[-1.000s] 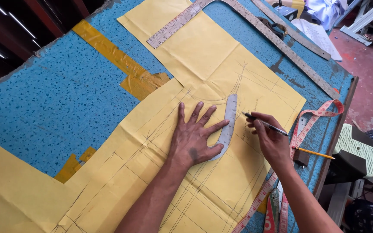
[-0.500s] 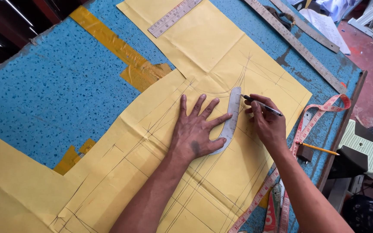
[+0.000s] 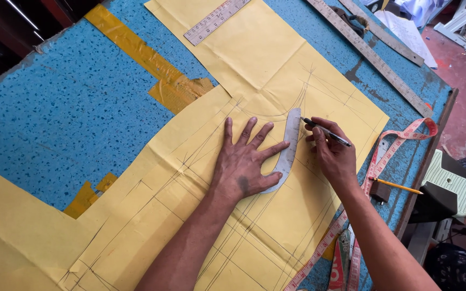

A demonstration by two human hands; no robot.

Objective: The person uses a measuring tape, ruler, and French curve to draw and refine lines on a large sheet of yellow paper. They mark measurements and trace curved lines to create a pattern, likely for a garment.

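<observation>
Curve ruler (image 3: 286, 153), grey, lies on yellow paper (image 3: 254, 59) at frame centre, on a blue table (image 3: 55, 118). Left hand (image 3: 242, 164) flat, fingers spread, thumb and forefinger tips pressing the ruler. Right hand (image 3: 333, 153), at 3 o'clock of the ruler, pinches a pen (image 3: 327, 132), tip at the ruler's upper edge. Tape measure (image 3: 395, 151) at 3 o'clock beyond; straight ruler (image 3: 217, 20) at 12.

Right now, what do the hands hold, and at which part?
The right hand grips a pen near its tip end. The left hand holds nothing; it presses flat on a curved ruler over yellow paper.
</observation>
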